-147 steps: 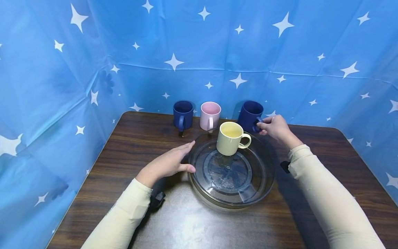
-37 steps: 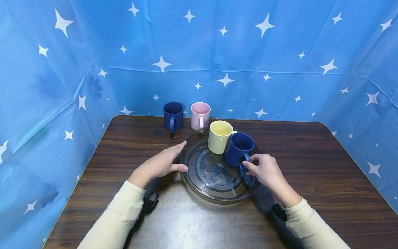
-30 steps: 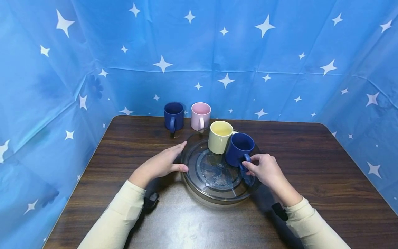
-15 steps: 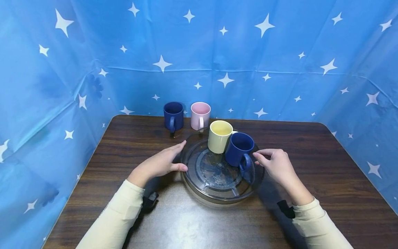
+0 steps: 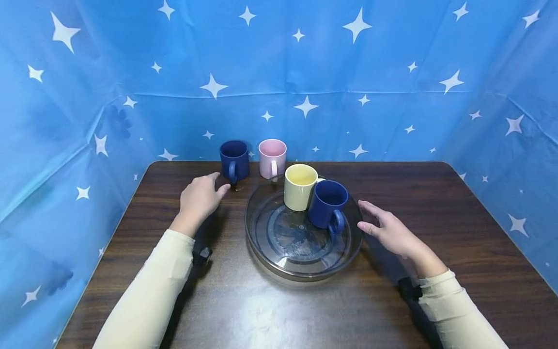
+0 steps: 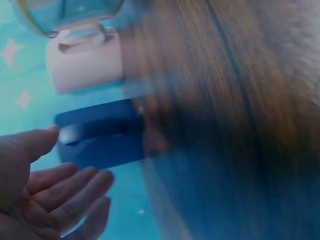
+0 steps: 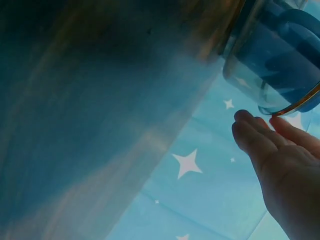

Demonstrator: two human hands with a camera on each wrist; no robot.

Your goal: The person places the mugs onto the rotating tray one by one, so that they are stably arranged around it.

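My left hand [image 5: 198,198] reaches toward a dark blue mug [image 5: 234,160] at the back left, its fingers parted and holding nothing. In the left wrist view this blue mug [image 6: 107,155] lies just beyond the thumb and fingertips, slightly blurred. A round, see-through smoky tray [image 5: 279,269] stands mid-table. Inside it, a yellow mug [image 5: 298,194] and a second dark blue mug [image 5: 324,211] stand upright side by side. At the tray's right rim is my right hand [image 5: 388,228], fingers extended; whether they touch it I cannot tell.
A pink mug [image 5: 272,162] stands between the left blue mug and the yellow one, just behind the tray's rim. The dark wooden table [image 5: 436,213] ends at a blue star-patterned curtain [image 5: 383,121] behind and at the sides.
The second blue mug came from the back right into the tray, and my right hand let go of its handle. My left hand left the tray's left rim and moved toward the other blue mug.
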